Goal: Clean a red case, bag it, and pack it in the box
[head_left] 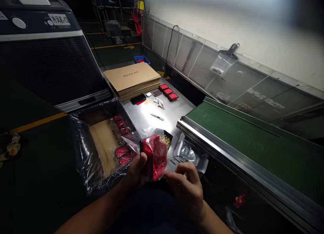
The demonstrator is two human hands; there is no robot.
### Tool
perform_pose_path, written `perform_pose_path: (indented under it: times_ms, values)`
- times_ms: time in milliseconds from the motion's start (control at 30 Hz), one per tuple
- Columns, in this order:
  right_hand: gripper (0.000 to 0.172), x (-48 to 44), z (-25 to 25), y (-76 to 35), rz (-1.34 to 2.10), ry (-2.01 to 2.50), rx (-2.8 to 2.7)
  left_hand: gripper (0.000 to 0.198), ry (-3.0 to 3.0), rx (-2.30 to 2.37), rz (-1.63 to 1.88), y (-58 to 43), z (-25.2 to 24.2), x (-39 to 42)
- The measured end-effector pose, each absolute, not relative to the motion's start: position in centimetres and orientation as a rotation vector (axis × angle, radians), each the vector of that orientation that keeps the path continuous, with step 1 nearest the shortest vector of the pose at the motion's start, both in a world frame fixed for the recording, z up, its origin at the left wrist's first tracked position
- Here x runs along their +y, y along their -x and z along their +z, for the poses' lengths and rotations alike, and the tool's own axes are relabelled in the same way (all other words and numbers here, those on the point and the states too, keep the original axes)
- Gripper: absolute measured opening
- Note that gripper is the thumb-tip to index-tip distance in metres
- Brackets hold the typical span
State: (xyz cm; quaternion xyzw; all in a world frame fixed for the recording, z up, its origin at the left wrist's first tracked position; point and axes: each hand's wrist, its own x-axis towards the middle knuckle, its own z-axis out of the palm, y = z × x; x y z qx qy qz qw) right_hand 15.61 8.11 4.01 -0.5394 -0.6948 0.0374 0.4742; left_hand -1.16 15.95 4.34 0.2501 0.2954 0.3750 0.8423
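Note:
My left hand (138,168) is closed round a red plastic case (154,154) with a dark edge, and its thumb presses on the near side. Clear plastic film (135,138) covers the case and sticks out to the left. My right hand (188,185) is closed at the case's lower right corner, its fingertips against the film; exactly what they pinch is hidden. To the left stands a box lined with clear plastic (83,159), holding more bagged red cases (124,153) and a cardboard sheet (102,139). Behind the case, a small tray of gold-coloured parts (167,141) partly shows.
A metal table (174,116) carries a stack of cardboard sheets (134,77), a black phone (138,99), a pen-like tool (157,117) and several red cases (168,91). A green conveyor belt (243,143) runs along the right. A clear tray (202,163) sits beside my right hand.

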Motion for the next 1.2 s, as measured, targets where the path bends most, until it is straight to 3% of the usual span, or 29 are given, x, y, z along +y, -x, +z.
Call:
perform_pose_path:
  times_ms: [67, 133, 200, 267, 400, 500, 633, 800, 967, 1067, 1200]
  values:
    - [0.027, 7.2, 3.1, -16.6, 0.1, 1.319, -1.615, 0.07, -0.475, 0.63, 0.845, 1.1, 3.9, 16.5]
    - [0.009, 6.0, 1.1, -18.2, 0.308, 1.49, -1.713, 0.07, -0.395, 0.621, 0.866, 1.3, 3.7, 17.0]
    - [0.022, 4.8, -1.6, -20.0, 0.657, 1.81, -1.894, 0.068, -0.343, 0.605, 0.861, 1.5, 3.6, 17.5]
    - [0.017, 3.9, -4.1, -21.6, 0.84, 2.089, -2.003, 0.065, -0.319, 0.593, 0.849, 1.6, 3.7, 17.9]
    - [0.013, 4.2, -5.7, -22.4, 0.808, 2.281, -2.019, 0.061, -0.265, 0.59, 0.848, 1.6, 3.8, 18.3]
    - [0.027, 6.1, -3.0, -20.8, 0.654, 2.03, -1.983, 0.058, -0.221, 0.614, 0.836, 1.3, 3.5, 18.4]
    - [0.022, 9.2, 2.1, -17.7, 0.271, 1.344, -1.961, 0.059, -0.217, 0.654, 0.764, 0.6, 3.0, 18.3]
    - [0.013, 11.4, 3.6, -15.6, 0.086, 1.182, -2.015, 0.056, -0.161, 0.737, 0.644, -0.2, 2.2, 18.0]
    - [0.009, 11.4, 1.8, -15.5, 0.615, 1.339, -1.515, 0.086, -0.687, 0.941, 0.513, 0.4, 1.1, 17.2]
    - [0.014, 11.2, 0.7, -15.8, 0.952, 1.41, -1.094, 0.075, -1.215, 1.174, 0.491, 0.8, 0.3, 16.6]
    - [0.031, 10.8, -0.5, -15.9, 1.132, 1.43, -0.879, 0.05, -1.36, 1.275, 0.601, 0.3, -1.0, 16.1]
